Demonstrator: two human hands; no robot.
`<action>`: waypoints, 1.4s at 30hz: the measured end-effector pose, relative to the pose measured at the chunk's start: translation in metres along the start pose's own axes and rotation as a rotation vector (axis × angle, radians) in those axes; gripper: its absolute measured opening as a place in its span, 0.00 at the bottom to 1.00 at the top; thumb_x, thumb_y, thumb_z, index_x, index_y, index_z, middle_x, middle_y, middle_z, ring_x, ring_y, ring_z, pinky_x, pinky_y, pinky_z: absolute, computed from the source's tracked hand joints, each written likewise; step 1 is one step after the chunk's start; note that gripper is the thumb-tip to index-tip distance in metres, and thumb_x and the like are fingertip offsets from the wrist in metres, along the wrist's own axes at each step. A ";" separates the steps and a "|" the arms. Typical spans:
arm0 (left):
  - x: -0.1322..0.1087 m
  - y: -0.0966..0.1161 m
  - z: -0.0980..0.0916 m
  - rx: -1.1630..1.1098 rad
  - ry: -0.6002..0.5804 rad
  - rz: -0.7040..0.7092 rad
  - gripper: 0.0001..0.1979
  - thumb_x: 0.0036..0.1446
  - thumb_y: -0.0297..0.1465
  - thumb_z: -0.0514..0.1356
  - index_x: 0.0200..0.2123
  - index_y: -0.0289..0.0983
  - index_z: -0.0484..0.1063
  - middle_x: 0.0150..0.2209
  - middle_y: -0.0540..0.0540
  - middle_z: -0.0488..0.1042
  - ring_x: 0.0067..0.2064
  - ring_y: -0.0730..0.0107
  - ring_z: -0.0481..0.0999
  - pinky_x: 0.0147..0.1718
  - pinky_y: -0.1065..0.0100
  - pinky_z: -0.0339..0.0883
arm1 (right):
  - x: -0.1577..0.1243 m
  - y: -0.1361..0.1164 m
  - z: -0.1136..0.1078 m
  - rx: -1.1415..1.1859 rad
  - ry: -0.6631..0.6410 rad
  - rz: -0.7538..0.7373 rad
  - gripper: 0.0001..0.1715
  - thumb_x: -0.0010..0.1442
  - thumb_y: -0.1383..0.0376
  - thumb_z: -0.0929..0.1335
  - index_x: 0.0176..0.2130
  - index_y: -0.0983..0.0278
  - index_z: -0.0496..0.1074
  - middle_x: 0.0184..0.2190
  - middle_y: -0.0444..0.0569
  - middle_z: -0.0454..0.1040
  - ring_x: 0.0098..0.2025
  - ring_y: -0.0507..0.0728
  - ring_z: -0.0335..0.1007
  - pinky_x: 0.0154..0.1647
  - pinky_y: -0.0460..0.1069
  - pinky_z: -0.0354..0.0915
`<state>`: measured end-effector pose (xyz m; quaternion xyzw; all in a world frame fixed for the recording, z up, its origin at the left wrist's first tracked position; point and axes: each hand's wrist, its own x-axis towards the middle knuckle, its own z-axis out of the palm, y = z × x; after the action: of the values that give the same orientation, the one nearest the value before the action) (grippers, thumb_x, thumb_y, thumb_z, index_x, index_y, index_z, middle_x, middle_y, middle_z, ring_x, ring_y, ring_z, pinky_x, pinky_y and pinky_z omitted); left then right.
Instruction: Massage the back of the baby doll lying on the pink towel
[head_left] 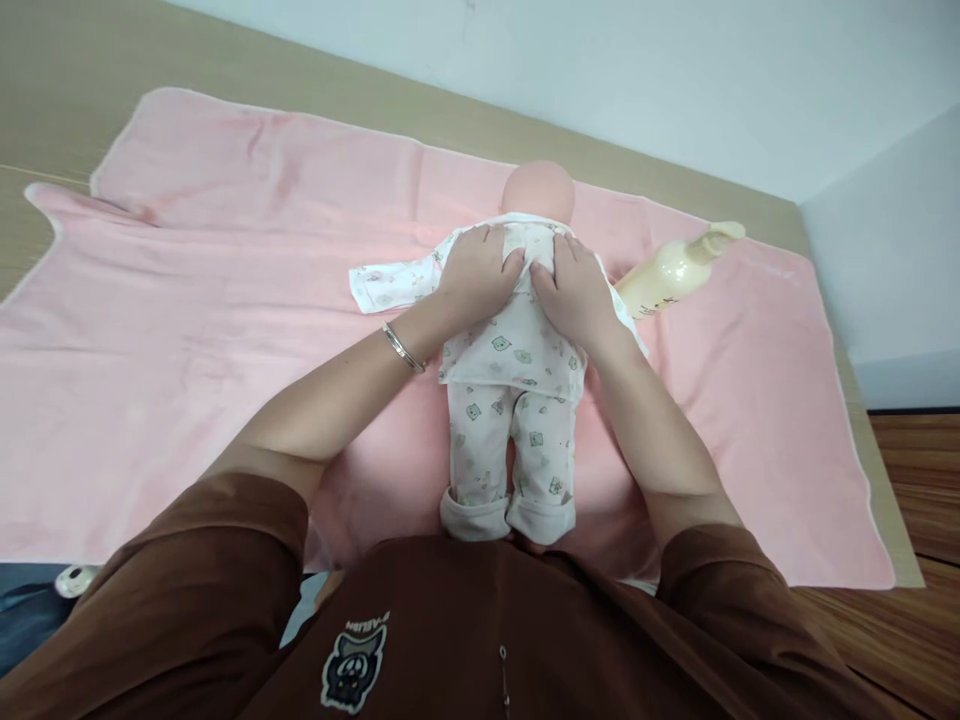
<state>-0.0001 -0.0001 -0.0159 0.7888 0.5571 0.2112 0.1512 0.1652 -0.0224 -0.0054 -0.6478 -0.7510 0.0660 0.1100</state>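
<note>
A baby doll (538,192) lies on a pink blanket (262,400), the smooth back of its head toward the wall. It wears a white printed top (517,345) and matching trousers (480,440) with rolled cuffs. My left hand (480,272) rests flat on the upper left of the doll's back, with a silver bangle on the wrist. On the upper right of the back lies my right hand (576,290), fingers stretched out. My thumbs point toward each other with a small gap between them. The doll's left-side sleeve (394,285) sticks out flat; the other sleeve is partly hidden by my right hand.
A pale yellow pump bottle (675,270) lies tilted on the blanket, right of the doll. The wooden table (337,90) meets a white wall (600,70) at the back. A dark item (30,610) is at the lower left, and wooden flooring (919,490) shows at right.
</note>
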 end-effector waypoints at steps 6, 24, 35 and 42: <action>-0.002 -0.001 -0.005 0.033 -0.029 0.011 0.26 0.74 0.33 0.46 0.64 0.22 0.70 0.61 0.26 0.75 0.64 0.42 0.74 0.68 0.47 0.66 | -0.001 -0.004 -0.007 0.006 -0.050 -0.002 0.39 0.74 0.59 0.58 0.72 0.84 0.58 0.74 0.70 0.58 0.78 0.72 0.53 0.81 0.64 0.50; -0.027 0.018 -0.012 0.027 0.024 0.183 0.20 0.70 0.22 0.49 0.55 0.28 0.78 0.62 0.33 0.76 0.68 0.50 0.74 0.76 0.50 0.61 | 0.002 0.004 -0.006 0.000 -0.015 0.022 0.39 0.77 0.58 0.55 0.72 0.86 0.59 0.72 0.73 0.61 0.76 0.73 0.57 0.80 0.65 0.54; -0.020 0.012 -0.011 -0.072 0.020 0.125 0.25 0.68 0.24 0.49 0.64 0.23 0.70 0.66 0.32 0.72 0.71 0.46 0.68 0.77 0.49 0.58 | -0.021 -0.022 -0.020 -0.138 -0.128 0.004 0.41 0.76 0.62 0.58 0.76 0.86 0.51 0.76 0.70 0.52 0.80 0.72 0.48 0.83 0.61 0.48; -0.011 0.009 -0.016 -0.063 -0.009 0.054 0.15 0.67 0.29 0.51 0.50 0.29 0.73 0.54 0.31 0.77 0.58 0.45 0.75 0.65 0.46 0.69 | -0.024 -0.025 -0.027 0.010 -0.053 -0.018 0.35 0.74 0.64 0.60 0.73 0.79 0.62 0.74 0.65 0.60 0.78 0.70 0.55 0.80 0.64 0.58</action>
<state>-0.0046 -0.0134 0.0006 0.7992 0.5281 0.2292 0.1729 0.1515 -0.0509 0.0248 -0.6385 -0.7591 0.0858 0.0940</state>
